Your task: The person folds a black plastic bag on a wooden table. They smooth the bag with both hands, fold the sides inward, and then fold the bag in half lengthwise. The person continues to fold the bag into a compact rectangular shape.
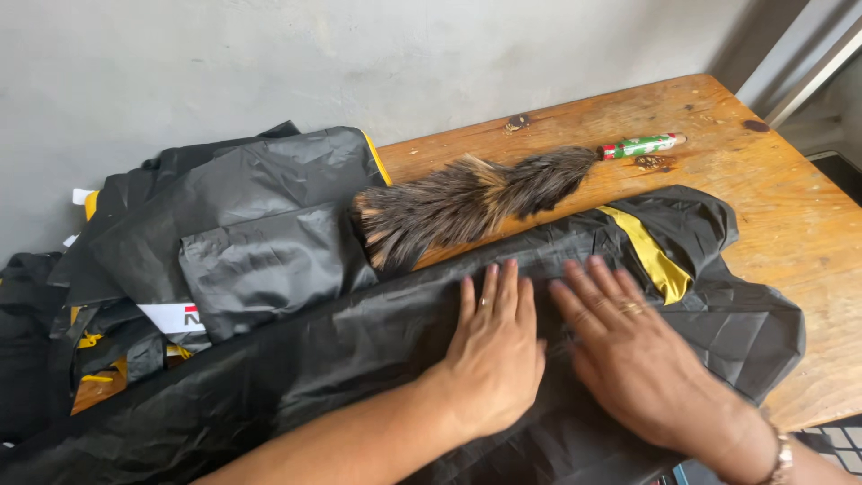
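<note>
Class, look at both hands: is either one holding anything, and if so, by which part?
Nothing is gripped. The left hand and right hand lie flat, palms down, on the black garment.

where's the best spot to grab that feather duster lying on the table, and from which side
Probably by its green and red handle, the thin stiff end of the feather duster that juts toward the table's right. Come from above right: bare wood surrounds it there, while the feathered head lies wedged between the black garment and the folded black pile. Both the left hand and right hand lie flat on the garment.
</note>
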